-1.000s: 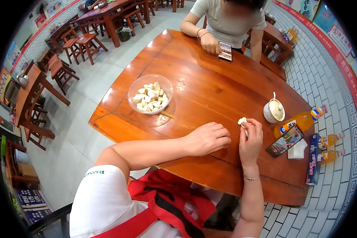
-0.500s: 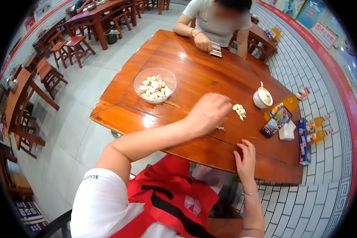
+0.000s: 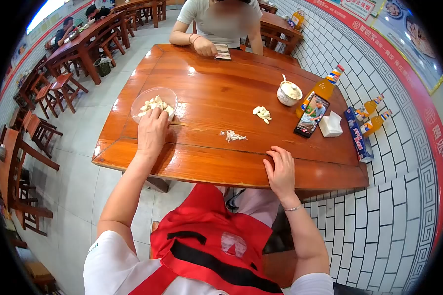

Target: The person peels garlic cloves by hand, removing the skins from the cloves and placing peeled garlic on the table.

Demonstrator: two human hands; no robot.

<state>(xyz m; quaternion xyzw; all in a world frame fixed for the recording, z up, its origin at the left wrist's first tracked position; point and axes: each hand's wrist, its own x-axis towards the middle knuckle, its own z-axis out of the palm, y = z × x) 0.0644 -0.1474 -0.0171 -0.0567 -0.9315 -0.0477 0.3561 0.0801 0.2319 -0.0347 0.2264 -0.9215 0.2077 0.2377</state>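
Note:
My left hand [image 3: 152,132] reaches over the near rim of a clear plastic bowl [image 3: 138,95], its extended fingers among the garlic cloves [image 3: 156,103] inside. Those fingertips are partly hidden, and no clove shows lifted in them. My right hand [image 3: 282,169] rests at the table's near edge, fingers loosely spread and holding nothing. Between the hands lies a little heap of pale garlic skins [image 3: 235,136]. Beyond it is a small pile of peeled garlic cloves [image 3: 262,114].
On the wooden table [image 3: 206,101], a white bowl with a spoon [image 3: 289,93], an orange drink bottle [image 3: 325,88], a propped phone [image 3: 312,116], tissues [image 3: 331,124] and a blue box [image 3: 358,134] stand at right. Opposite sits a person [image 3: 217,24], one hand by a phone [image 3: 222,52].
My left hand has swung left from above the skins to the garlic bowl, uncovering the skins. My right hand stays at the table edge. The camera view has shifted.

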